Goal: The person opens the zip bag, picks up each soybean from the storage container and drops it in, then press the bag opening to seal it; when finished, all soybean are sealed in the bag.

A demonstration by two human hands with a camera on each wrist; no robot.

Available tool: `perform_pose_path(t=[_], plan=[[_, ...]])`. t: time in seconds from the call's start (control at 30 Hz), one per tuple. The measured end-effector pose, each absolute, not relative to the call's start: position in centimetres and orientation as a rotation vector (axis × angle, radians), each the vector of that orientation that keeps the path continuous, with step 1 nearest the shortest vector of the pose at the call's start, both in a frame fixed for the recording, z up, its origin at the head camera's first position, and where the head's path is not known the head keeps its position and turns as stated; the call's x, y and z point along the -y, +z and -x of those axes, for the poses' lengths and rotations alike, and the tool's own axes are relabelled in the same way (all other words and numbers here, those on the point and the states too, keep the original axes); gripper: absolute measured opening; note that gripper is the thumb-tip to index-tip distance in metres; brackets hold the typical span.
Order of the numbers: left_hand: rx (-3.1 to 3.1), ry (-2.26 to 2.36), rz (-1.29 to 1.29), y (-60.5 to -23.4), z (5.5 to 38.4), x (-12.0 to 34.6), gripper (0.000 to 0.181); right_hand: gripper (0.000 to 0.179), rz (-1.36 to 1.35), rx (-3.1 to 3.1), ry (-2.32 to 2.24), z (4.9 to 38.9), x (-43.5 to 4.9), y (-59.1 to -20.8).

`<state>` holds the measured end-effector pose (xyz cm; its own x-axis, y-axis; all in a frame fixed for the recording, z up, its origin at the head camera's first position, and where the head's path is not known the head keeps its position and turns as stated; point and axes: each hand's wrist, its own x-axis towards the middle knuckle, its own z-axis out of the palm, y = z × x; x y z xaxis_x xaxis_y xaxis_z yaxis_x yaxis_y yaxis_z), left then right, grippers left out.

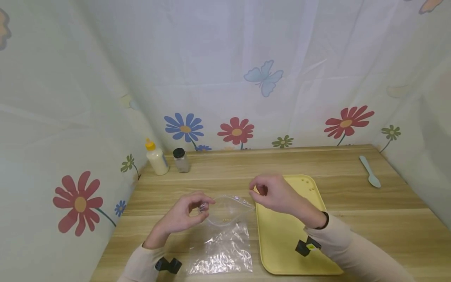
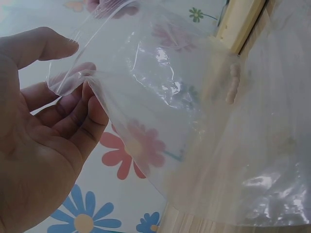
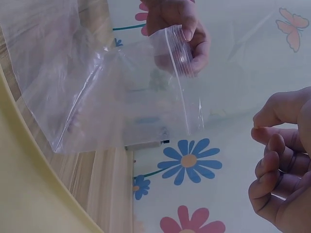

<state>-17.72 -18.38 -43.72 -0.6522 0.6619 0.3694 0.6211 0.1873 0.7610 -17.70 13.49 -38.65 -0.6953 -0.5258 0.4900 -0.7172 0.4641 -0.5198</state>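
Note:
My left hand (image 1: 186,211) grips one side of the mouth of a clear zip bag (image 1: 225,250), thumb on one side and fingers on the other. The bag's mouth gapes, as the left wrist view also shows. A short row of small yellow beads (image 1: 226,220) shows through the plastic. To the right of the bag, over the left part of a yellow tray (image 1: 282,250), my right hand (image 1: 275,194) pinches thumb and forefinger together. A tiny yellowish bead (image 3: 256,128) shows at those fingertips, mostly hidden. Several small beads (image 1: 310,184) lie in the tray's far right corner.
A glue-type bottle (image 1: 157,159) with a yellow cap and a small black-lidded jar (image 1: 181,161) stand at the back left of the wooden table (image 1: 225,168). On the right lies a pale blue spoon (image 1: 370,172). A flowered curtain (image 1: 211,78) surrounds the table's back and sides.

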Motion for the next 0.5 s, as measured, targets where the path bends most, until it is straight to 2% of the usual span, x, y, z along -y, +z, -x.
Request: perform_pose_path(t=[0.5], plan=[[-2.39, 1.502, -1.273, -43.8, 17.7, 18.1, 0.037, 0.011, -1.153, 2.43, 1.121, 17.2, -12.2, -39.2]])
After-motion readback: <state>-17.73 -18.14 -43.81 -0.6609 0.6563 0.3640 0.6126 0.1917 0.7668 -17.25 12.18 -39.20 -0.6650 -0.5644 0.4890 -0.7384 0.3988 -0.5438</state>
